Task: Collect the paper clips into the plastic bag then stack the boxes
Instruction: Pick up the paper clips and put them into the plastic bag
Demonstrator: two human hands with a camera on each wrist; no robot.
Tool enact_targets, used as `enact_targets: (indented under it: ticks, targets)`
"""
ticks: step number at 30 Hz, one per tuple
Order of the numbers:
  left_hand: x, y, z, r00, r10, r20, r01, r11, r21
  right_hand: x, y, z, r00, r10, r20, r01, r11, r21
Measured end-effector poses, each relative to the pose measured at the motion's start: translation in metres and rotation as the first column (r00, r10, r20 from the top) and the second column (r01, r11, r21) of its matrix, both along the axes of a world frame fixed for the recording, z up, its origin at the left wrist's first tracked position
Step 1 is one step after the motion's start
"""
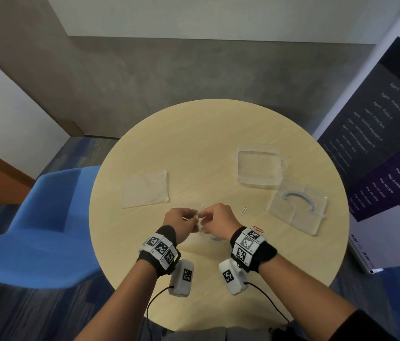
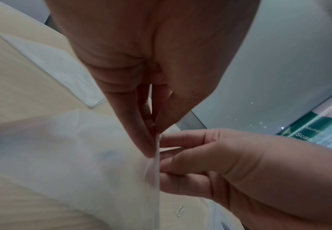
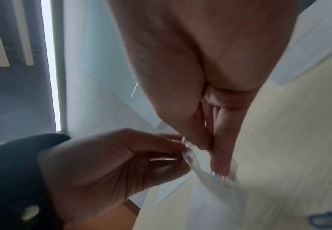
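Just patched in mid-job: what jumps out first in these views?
Both hands meet over the near middle of the round table, the left hand and right hand pinching the top edge of a clear plastic bag between them. Loose paper clips lie by the right wrist: a silver paper clip, an orange paper clip and a blue paper clip. Two clear plastic boxes sit unstacked at far right.
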State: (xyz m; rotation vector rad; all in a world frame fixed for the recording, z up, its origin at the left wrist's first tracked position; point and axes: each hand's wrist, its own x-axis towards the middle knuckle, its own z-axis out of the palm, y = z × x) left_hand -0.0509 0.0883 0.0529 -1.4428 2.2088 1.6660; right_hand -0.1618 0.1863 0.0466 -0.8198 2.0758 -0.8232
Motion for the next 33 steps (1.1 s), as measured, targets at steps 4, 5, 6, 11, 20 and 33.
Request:
enact_targets:
  ticks: [4,5,6,11,20,33]
  targets:
    - [0.003,-0.001,0.001,1.0,0.016,0.007,-0.016,1.0,-0.005,0.0,0.006,0.004,0.998,0.061,0.02,-0.059,0.993,-0.104]
    - [0.005,-0.003,0.001,1.0,0.021,0.012,-0.021,1.0,-0.014,-0.005,0.008,0.004,0.999,0.026,0.027,-0.021,0.988,-0.154]
    - [0.007,-0.005,0.001,1.0,0.025,0.017,-0.025,0.999,-0.02,-0.014,0.011,0.001,0.999,-0.049,-0.018,0.044,0.98,-0.195]
    - [0.022,-0.018,0.004,0.998,0.054,0.027,-0.053,0.998,-0.019,-0.059,0.041,-0.046,0.896,0.024,-0.443,0.09,0.968,0.235]
    - [0.035,-0.019,0.002,0.999,0.051,0.002,-0.051,0.999,0.009,0.004,0.053,-0.068,0.668,0.598,-0.443,-0.412,0.793,0.45]
    - [0.03,-0.009,-0.016,0.996,-0.088,-0.018,0.089,0.995,0.039,-0.042,0.124,-0.064,0.499,0.662,-0.56,-0.421,0.75,0.511]
